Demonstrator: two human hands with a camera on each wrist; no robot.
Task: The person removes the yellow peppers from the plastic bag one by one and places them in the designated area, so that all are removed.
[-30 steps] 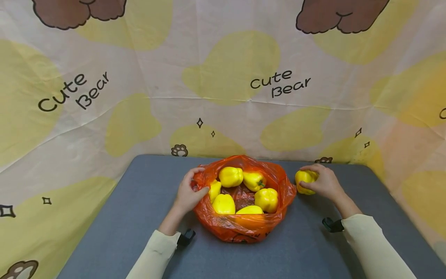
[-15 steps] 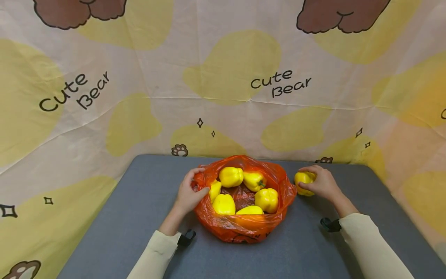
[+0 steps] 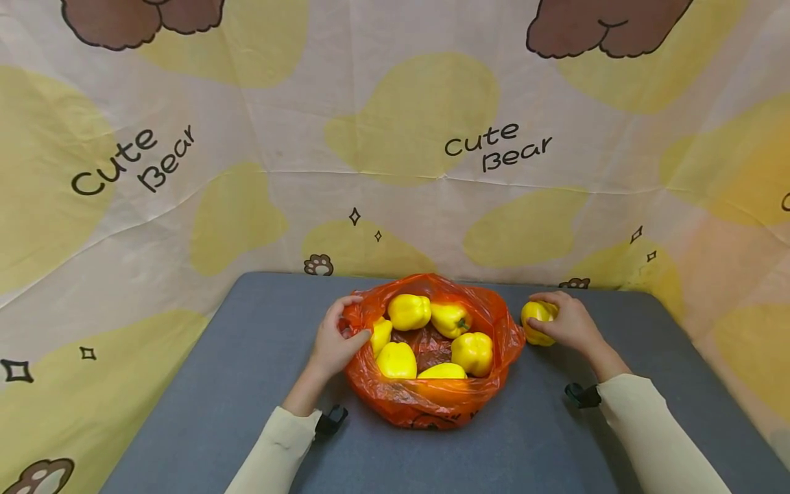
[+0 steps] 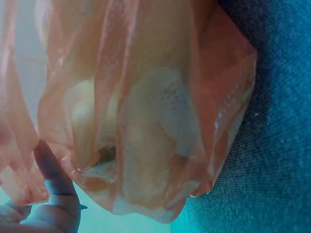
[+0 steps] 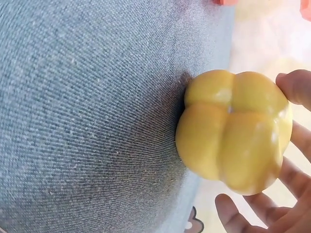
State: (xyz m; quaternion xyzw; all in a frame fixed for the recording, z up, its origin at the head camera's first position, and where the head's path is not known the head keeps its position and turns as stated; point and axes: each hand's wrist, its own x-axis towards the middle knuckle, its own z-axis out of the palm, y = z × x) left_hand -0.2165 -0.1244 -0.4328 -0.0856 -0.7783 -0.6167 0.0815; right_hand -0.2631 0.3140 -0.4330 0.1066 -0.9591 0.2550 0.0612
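Note:
A red plastic bag (image 3: 426, 410) stands with its mouth spread wide, several yellow bell peppers (image 3: 410, 313) inside around its wall. At its left side, my left hand (image 3: 333, 343) pinches the rim between thumb and fingers. The left wrist view shows the thin bag wall (image 4: 146, 121) up close, with pepper shapes showing through. Just right of the bag, my right hand (image 3: 575, 325) holds another yellow bell pepper (image 3: 535, 322), thumb and fingers around it. In the right wrist view this bell pepper (image 5: 228, 131) turns its lobed end to the camera, low over or on the tabletop.
The grey-blue cloth-covered table (image 3: 259, 412) carries the bag at its middle. Behind it hangs a patterned fabric backdrop (image 3: 407, 116) with bear prints, reaching down to the table's back edge. Dark straps (image 3: 332, 420) sit at both wrists.
My right hand has shifted slightly left with the bell pepper, nearer the bag. My left hand and the bag hold their positions.

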